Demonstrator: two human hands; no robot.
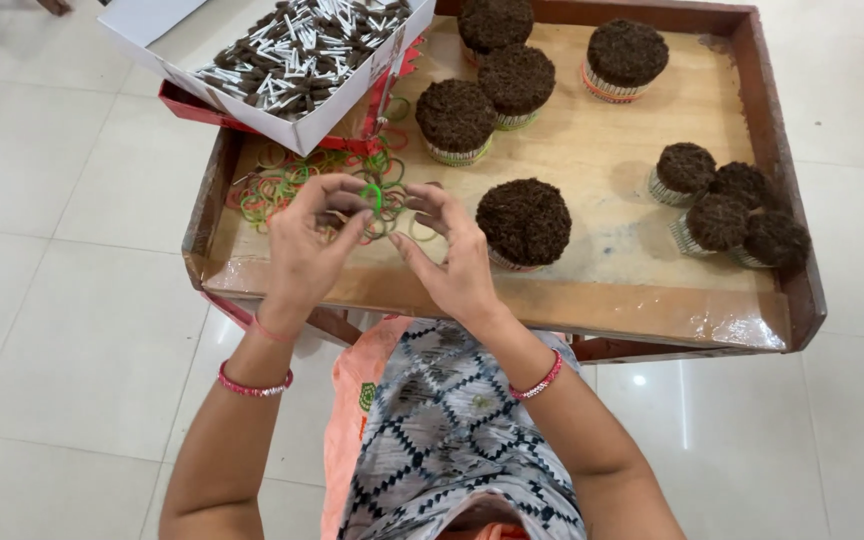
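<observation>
Fingers point(350, 205) of both hands are pinching a green rubber band point(376, 196) between them, just above the near rail of a wooden tray point(512, 305). The left hand point(307, 245) is curling its fingertips onto the band from one side, while the right hand point(452, 255) is closing thumb and forefinger on it from the other; how far the band is being stretched cannot be told. A loose heap of green, orange and yellow rubber bands point(277, 180) is lying on the tray's near left part, directly behind the hands. A white cardboard box of brown-tipped sticks point(292, 50) is resting tilted over the tray's far left corner. Round bundles of dark-headed sticks are standing on the tray: one bundle point(524, 222) just right of the right hand, four large ones point(517, 80) toward the far rail, and a cluster of smaller ones point(727, 205) by the right rail. Pink bangles point(252, 385) are circling both wrists.
</observation>
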